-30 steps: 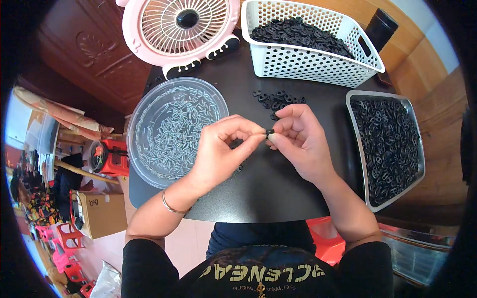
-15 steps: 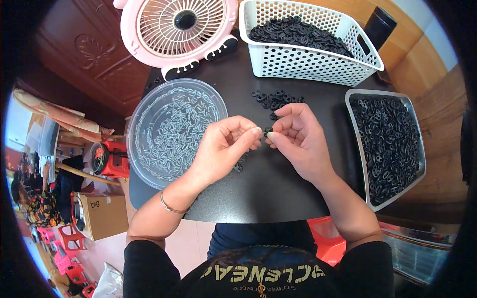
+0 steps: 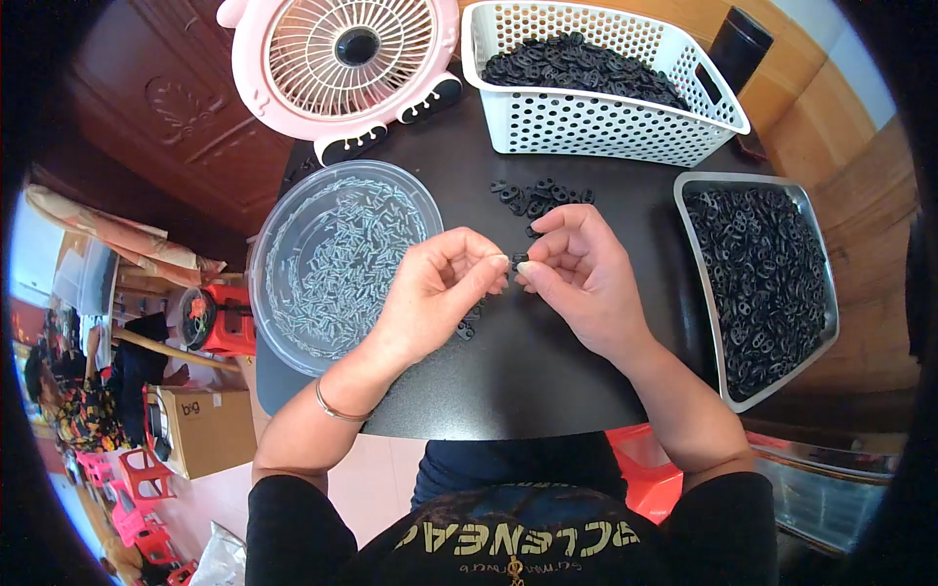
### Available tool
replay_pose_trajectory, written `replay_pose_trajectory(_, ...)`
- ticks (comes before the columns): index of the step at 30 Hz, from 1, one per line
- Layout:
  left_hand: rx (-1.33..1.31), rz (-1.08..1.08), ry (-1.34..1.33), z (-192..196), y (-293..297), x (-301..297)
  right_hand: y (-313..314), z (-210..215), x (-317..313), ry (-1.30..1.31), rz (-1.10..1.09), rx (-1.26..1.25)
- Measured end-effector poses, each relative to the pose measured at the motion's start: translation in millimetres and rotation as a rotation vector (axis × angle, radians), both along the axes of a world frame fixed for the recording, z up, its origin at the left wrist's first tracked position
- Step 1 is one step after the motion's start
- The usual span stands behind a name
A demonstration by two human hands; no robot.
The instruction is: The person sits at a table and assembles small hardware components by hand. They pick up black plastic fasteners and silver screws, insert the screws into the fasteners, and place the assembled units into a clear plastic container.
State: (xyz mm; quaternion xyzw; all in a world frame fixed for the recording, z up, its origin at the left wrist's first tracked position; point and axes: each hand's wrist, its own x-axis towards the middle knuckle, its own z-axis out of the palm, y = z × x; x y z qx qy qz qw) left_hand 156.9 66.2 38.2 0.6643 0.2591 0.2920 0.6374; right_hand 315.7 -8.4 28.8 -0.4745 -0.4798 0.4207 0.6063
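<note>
Over the middle of the dark table, my two hands meet fingertip to fingertip. My right hand [image 3: 584, 278] pinches a small black plastic piece [image 3: 519, 261] between thumb and forefinger. My left hand [image 3: 445, 288] is closed in a pinch against that piece's left side; whatever its fingertips hold is too small to make out. Just beyond the right hand lies a loose pile of black two-holed plastic pieces [image 3: 537, 197]. Several more of these pieces [image 3: 468, 325] show partly behind my left hand. Beside my left wrist stands a round clear tub [image 3: 262, 303] of small silvery springs.
A white perforated basket [image 3: 606, 132] of black parts stands at the back right. Along the right edge sits a metal tray [image 3: 711, 322] full of two-holed pieces. A pink fan [image 3: 249, 83] occupies the back left; a dark cylinder [image 3: 740, 51] stands behind the basket.
My fingertips have drawn closer together, the right hand shifting slightly left with the black piece, which now meets the left fingertips. The whole view has shifted slightly.
</note>
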Motion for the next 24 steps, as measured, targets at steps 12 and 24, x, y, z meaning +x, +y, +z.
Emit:
replay_pose_trajectory(12,0.414,0.064,0.002,-6,2,-1,-2,4,2,0.158,0.092,-0.083)
replay_pose_trajectory(24,0.135,0.030,-0.186,-2,-7,6,1,3,-2,0.284,0.159,-0.057)
